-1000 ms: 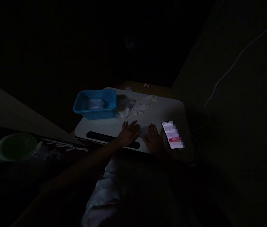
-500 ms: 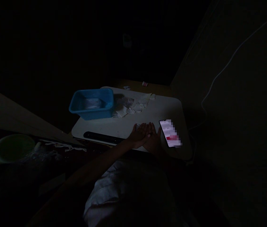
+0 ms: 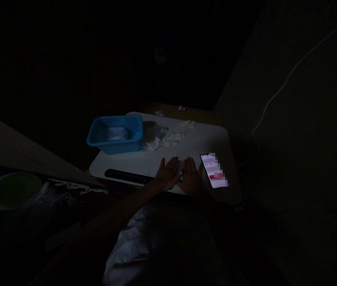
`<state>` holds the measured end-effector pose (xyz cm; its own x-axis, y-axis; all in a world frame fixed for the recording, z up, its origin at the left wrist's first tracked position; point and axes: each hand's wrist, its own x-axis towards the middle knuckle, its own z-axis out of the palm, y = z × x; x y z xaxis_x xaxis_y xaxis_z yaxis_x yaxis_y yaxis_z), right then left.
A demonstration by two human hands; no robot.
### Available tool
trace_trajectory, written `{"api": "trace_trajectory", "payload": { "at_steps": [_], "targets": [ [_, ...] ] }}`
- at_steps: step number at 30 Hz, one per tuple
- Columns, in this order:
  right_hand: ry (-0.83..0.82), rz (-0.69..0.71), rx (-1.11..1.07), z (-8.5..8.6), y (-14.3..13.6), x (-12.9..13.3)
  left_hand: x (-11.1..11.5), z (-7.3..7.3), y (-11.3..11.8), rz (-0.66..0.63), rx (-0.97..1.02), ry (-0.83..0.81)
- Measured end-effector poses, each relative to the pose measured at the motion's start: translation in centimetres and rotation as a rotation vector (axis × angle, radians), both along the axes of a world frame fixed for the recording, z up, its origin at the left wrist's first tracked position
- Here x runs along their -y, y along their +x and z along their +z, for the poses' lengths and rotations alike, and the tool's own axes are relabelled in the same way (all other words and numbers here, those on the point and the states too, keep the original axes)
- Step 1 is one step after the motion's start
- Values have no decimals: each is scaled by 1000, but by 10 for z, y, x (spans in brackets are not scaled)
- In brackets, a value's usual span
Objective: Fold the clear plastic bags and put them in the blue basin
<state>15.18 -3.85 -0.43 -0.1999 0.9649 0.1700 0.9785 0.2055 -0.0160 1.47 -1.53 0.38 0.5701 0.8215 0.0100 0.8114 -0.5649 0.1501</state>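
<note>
My left hand point(image 3: 167, 174) lies palm down near the front edge of a white table point(image 3: 208, 135), its fingers stretched out. Beside it my right hand point(image 3: 190, 176) is flat too, fingers pointing forward and thumb toward the left hand. The thumbs come close together; whether they touch is hard to see. Between the fingertips a small pale patch shows, too dim to name. A lit phone point(image 3: 213, 171) lies just right of my right hand, its screen partly blurred out. Left of my left hand is a long black strip point(image 3: 126, 176) with a slot along the table's front edge.
A blue plastic basin point(image 3: 115, 149) with a clear wrapped item inside stands at the table's back left. Crumpled clear plastic and pale wrappers point(image 3: 153, 143) lie beside it. A white cable point(image 3: 271, 99) runs down the right wall. A green round container point(image 3: 15, 190) sits at lower left.
My hands have drawn apart from an overlapping position, the left one shifting leftward, and now lie flat side by side. The basin, wrappers and phone stay in place on the table.
</note>
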Motion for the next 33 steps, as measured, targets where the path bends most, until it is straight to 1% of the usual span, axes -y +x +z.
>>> {"api": "trace_trajectory", "payload": {
  "at_steps": [3, 6, 8, 9, 14, 16, 20, 21, 25, 29, 33],
  "targets": [
    [6, 37, 17, 0, 3, -1, 1, -1, 1, -4, 3, 34],
    [43, 143, 37, 4, 3, -1, 1, -1, 2, -19, -3, 38],
    [63, 185, 41, 8, 3, -1, 1, -2, 2, -22, -5, 45],
    [68, 185, 42, 10, 3, -1, 1, -3, 2, -18, -4, 55],
    [88, 98, 49, 16, 7, 2, 1, -6, 2, -7, 2, 88],
    [92, 104, 47, 14, 8, 5, 1, -5, 2, -11, 4, 83],
    [90, 241, 44, 7, 5, 7, 1, -1, 2, -23, 9, 53],
    [90, 258, 40, 5, 4, 7, 1, 0, 2, -25, 10, 46],
    [74, 243, 25, 0, 4, 6, 2, 1, 2, -17, 13, 41],
    [67, 228, 32, 0, 5, 6, 3, 0, 2, -21, 14, 59],
    [72, 169, 21, -2, 9, 7, 3, -3, 2, -25, 14, 92]
  ]
}}
